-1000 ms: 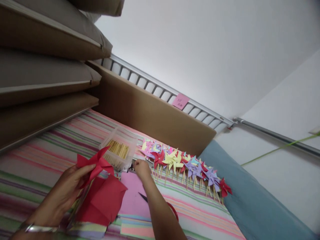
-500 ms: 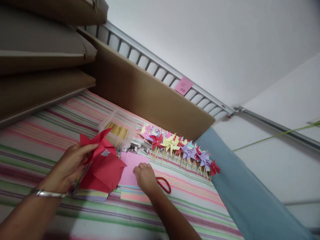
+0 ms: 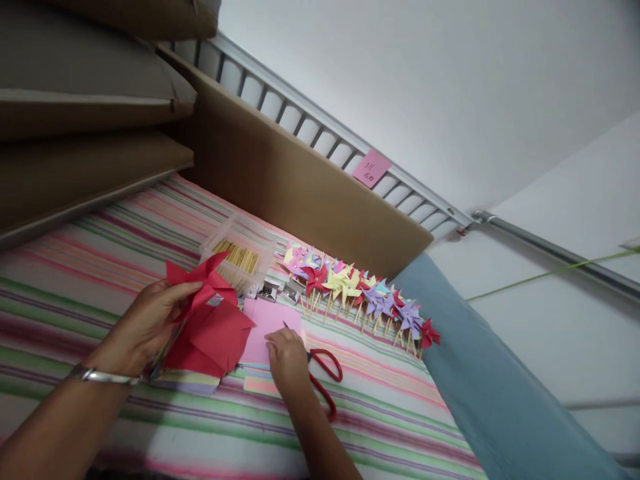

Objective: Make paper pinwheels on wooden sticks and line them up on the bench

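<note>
- Fingers of the left hand (image 3: 156,323) pinch the red paper pinwheel (image 3: 213,268) at its near-left side, thumb pressed over the folds and no gap showing in the grip.
- Red pinwheel's place: raised over the stack of red sheets (image 3: 215,345), just in front of the clear box (image 3: 266,250) of sticks (image 3: 243,257). No stick shows on it; whether its centre is fastened, I cannot tell.
- Right hand (image 3: 290,363) lies low over the pink paper (image 3: 260,315), fingers curled and bunched toward the tips. Whether they have hold of something small, or merely touch the sheet, is hidden.
- Scissors (image 3: 310,356) lie partly beneath that hand, red handles to its right, dark tip peeking out beyond it.
- Step in hand, as I judge it: the left keeps the folded vanes gathered while the right is busy among the papers.
- Next move seems to call for a steady left pinch, so the vanes do not spring loose, and a right hand that lifts clear of the blades.
- Small cases (image 3: 269,291) with dark metallic contents sit beside the box, near the row of pinwheels (image 3: 345,283) on sticks.
</note>
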Demonstrator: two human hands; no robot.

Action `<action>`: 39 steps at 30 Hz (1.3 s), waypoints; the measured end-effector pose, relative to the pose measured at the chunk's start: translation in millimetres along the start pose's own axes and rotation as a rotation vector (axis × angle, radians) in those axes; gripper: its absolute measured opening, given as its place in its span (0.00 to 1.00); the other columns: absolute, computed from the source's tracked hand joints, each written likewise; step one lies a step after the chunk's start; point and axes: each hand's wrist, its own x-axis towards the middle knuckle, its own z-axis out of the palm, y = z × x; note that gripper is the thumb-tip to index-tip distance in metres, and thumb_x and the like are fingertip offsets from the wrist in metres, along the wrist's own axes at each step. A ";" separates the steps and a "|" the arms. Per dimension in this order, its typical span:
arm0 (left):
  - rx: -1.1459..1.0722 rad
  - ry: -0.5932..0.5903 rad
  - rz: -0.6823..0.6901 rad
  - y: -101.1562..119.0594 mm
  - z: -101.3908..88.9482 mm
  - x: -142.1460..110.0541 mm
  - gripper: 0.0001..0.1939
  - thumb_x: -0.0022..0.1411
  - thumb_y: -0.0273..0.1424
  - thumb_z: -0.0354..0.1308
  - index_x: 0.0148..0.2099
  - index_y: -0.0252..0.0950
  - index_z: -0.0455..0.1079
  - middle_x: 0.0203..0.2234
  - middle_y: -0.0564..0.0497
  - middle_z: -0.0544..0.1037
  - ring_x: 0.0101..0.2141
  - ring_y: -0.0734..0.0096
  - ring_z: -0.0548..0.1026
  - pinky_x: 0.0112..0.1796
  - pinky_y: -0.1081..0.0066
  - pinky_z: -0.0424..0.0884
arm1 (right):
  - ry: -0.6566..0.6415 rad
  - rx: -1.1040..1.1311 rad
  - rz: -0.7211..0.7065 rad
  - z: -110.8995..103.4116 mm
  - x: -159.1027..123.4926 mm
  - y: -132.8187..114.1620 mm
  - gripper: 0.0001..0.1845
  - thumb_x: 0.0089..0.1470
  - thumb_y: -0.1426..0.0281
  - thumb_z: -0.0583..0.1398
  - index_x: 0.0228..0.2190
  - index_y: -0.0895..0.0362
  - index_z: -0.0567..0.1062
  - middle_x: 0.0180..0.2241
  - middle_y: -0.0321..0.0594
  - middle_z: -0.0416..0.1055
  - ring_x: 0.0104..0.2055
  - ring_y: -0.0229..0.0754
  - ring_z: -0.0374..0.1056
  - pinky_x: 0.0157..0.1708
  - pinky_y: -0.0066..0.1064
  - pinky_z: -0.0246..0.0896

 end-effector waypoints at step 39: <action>0.261 0.004 0.025 -93.0 66.5 0.2 0.08 0.40 0.28 0.70 0.27 0.34 0.78 0.20 0.53 0.80 0.22 0.73 0.74 0.27 0.76 0.67 | 0.205 0.895 -0.012 -53.9 -6.0 -10.6 0.07 0.54 0.74 0.58 0.29 0.54 0.76 0.65 0.40 0.48 0.66 0.48 0.46 0.62 0.46 0.44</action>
